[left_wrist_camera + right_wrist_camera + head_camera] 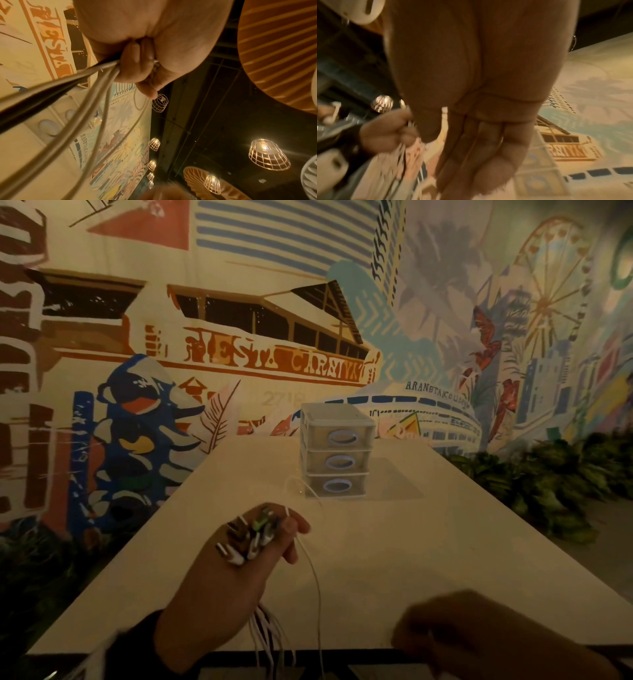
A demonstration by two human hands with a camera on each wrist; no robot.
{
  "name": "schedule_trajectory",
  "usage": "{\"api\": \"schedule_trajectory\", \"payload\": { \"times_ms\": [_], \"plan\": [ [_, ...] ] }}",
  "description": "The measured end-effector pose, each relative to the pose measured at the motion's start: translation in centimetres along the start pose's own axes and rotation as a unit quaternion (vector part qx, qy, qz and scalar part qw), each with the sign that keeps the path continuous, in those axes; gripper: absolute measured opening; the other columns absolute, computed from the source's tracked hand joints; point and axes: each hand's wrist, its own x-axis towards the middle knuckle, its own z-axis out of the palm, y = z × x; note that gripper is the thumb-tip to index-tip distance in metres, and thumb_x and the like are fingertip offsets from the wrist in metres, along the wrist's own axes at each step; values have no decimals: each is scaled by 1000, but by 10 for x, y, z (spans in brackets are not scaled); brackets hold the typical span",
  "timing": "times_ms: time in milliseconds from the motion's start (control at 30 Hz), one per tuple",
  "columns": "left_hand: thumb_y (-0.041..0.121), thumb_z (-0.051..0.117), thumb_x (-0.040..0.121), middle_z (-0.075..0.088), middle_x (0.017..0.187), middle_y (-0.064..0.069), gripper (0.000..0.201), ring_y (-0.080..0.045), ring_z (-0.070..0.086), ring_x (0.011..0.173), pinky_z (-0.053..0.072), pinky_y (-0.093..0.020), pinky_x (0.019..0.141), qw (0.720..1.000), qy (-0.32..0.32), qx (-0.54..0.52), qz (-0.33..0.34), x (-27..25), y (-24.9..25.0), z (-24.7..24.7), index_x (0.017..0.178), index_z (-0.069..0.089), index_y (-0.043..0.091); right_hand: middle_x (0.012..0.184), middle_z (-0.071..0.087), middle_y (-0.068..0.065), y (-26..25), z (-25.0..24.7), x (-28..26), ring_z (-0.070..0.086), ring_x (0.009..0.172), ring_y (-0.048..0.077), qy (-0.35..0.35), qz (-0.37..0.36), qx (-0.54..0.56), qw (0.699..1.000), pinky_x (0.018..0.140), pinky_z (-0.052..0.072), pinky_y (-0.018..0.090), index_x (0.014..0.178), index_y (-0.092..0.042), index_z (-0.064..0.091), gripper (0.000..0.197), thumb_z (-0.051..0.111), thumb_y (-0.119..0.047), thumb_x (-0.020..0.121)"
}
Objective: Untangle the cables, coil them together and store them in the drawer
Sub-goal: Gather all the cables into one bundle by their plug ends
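My left hand (pixel 236 573) is raised over the near part of the table and grips a bundle of cables (pixel 270 631), white with a dark one among them. Their plug ends (pixel 250 539) stick up out of the fist, and the cords hang down past the table's front edge. One thin white cable (pixel 317 587) loops off separately to the right. In the left wrist view the fingers (pixel 137 65) curl round the cables (pixel 102 83). My right hand (pixel 479 638) is blurred at the lower right; its fingers (pixel 479 148) lie straight together and hold nothing. The small three-drawer unit (pixel 335 453) has all its drawers pushed in.
The drawer unit stands toward the far end of the pale table (pixel 428 559). A painted mural wall (pixel 239 354) rises behind it. Green plants (pixel 548 484) line the right side. Wire-cage lamps (pixel 267 155) hang overhead.
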Motion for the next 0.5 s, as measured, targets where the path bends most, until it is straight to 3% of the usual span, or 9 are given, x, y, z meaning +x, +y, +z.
{"api": "schedule_trajectory", "payload": {
  "times_ms": [67, 133, 200, 267, 300, 367, 400, 467, 500],
  "plan": [
    [31, 54, 86, 61, 60, -2, 25, 1, 44, 39, 35, -7, 46, 1000, -12, -23, -4, -2, 2, 8, 85, 72, 13, 101, 72, -22, -31, -12, 18, 69, 89, 1, 60, 18, 22, 998, 85, 57, 28, 108, -42, 71, 40, 46, -68, 90],
    [27, 59, 85, 63, 58, 5, 16, 7, 48, 41, 37, -3, 49, 999, -32, -10, 6, -9, 3, 20, 82, 71, 17, 102, 69, -23, -45, -13, 28, 68, 89, 0, 123, -36, 8, 992, 77, 56, 21, 108, -43, 69, 41, 49, -71, 86],
    [19, 68, 87, 67, 62, 20, 8, 14, 57, 56, 40, 1, 57, 999, 0, 31, -16, -9, -6, 30, 86, 69, 27, 103, 66, -25, -53, -8, 36, 66, 90, -3, 150, -83, -32, 985, 73, 52, 16, 105, -42, 68, 39, 56, -72, 83],
    [9, 70, 86, 65, 69, 23, 19, 20, 57, 66, 39, 5, 62, 998, 38, 18, -49, -8, -13, 32, 97, 66, 23, 100, 65, -25, -56, 0, 45, 65, 89, -3, 169, -83, -73, 979, 73, 50, 12, 103, -40, 67, 41, 59, -73, 80],
    [7, 70, 85, 63, 70, 28, 20, 24, 55, 67, 37, 7, 61, 997, 48, 1, -62, -5, -14, 33, 95, 64, 23, 97, 66, -24, -55, 6, 48, 65, 87, -2, 172, -79, -87, 978, 74, 50, 13, 103, -39, 68, 42, 59, -73, 80],
    [12, 70, 83, 64, 70, 33, 19, 20, 58, 73, 37, 7, 64, 997, 46, -5, -64, -7, -14, 32, 91, 64, 28, 93, 69, -23, -55, 12, 54, 65, 85, 0, 188, -72, -88, 975, 75, 51, 17, 103, -38, 72, 45, 52, -73, 82],
    [14, 70, 84, 64, 76, 31, 18, 15, 58, 79, 39, 4, 68, 997, 39, 1, -65, -8, -12, 31, 98, 67, 24, 93, 70, -21, -54, 13, 56, 66, 85, 1, 186, -67, -79, 977, 74, 51, 18, 102, -38, 73, 47, 48, -72, 82],
    [6, 64, 89, 67, 75, 20, 19, 6, 61, 78, 45, -5, 73, 996, 20, -19, -90, -12, -12, 26, 105, 73, 6, 95, 71, -18, -55, 14, 58, 65, 86, 2, 163, -65, -81, 981, 76, 52, 21, 106, -39, 74, 43, 48, -68, 87],
    [5, 61, 90, 67, 69, 14, 18, 2, 62, 74, 47, -9, 75, 994, 17, -44, -94, -11, -9, 24, 98, 77, 9, 95, 71, -19, -56, 12, 58, 65, 87, 2, 154, -62, -78, 983, 77, 53, 22, 107, -40, 73, 34, 52, -61, 92]
  ]
}}
